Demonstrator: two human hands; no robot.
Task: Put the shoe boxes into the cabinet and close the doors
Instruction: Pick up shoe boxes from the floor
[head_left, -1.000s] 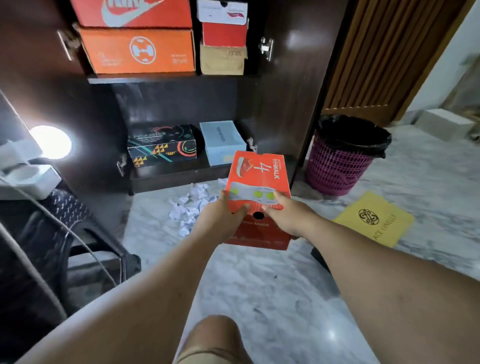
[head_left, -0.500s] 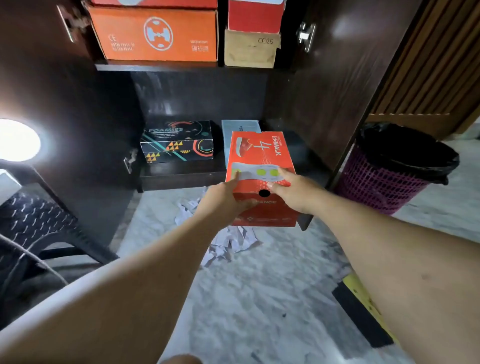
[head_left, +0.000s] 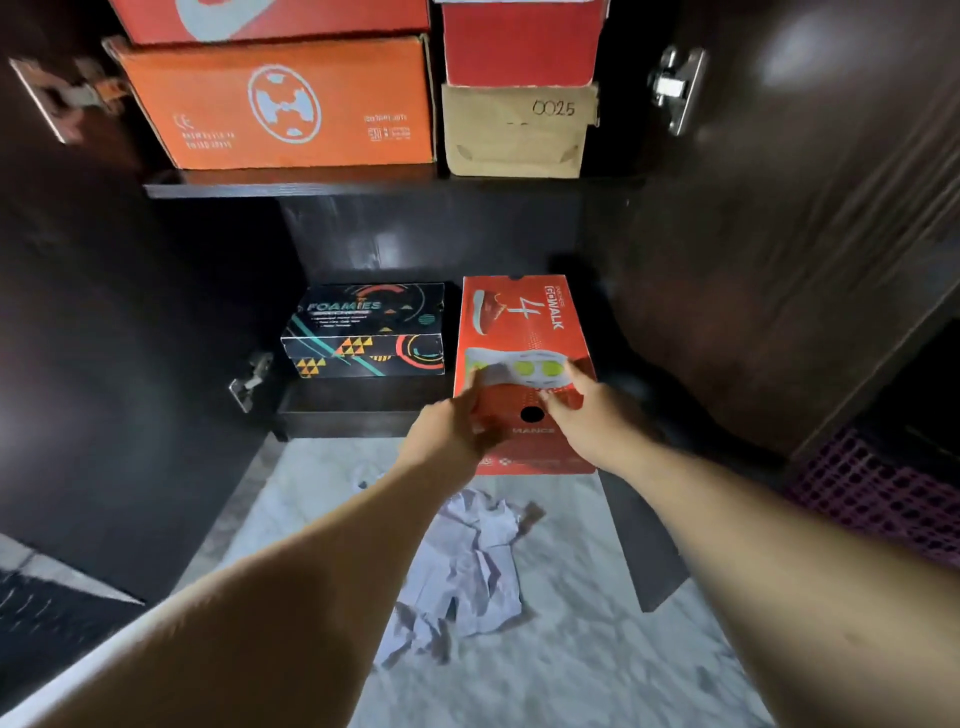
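Note:
A red shoe box (head_left: 522, 332) with a big "4" on its lid lies in the dark cabinet's bottom compartment, on top of the light blue box, which it hides. Its near end sticks out over the shelf edge. My left hand (head_left: 452, 428) grips the box's near left corner. My right hand (head_left: 587, 410) holds the near right side, fingers on the lid. A black patterned box (head_left: 366, 332) sits to its left on the bottom shelf (head_left: 337, 410). Both cabinet doors, the left (head_left: 104, 338) and the right (head_left: 779, 234), stand open.
On the upper shelf are an orange box (head_left: 280, 104), a red box (head_left: 519, 44) over a tan box (head_left: 517, 132), and another red box at top left. Crumpled white paper (head_left: 467, 566) lies on the marble floor. A purple bin (head_left: 883, 493) stands at the right.
Both hands carried the red box forward from above the floor into the bottom compartment, over the light blue box. My view moved closer to the cabinet.

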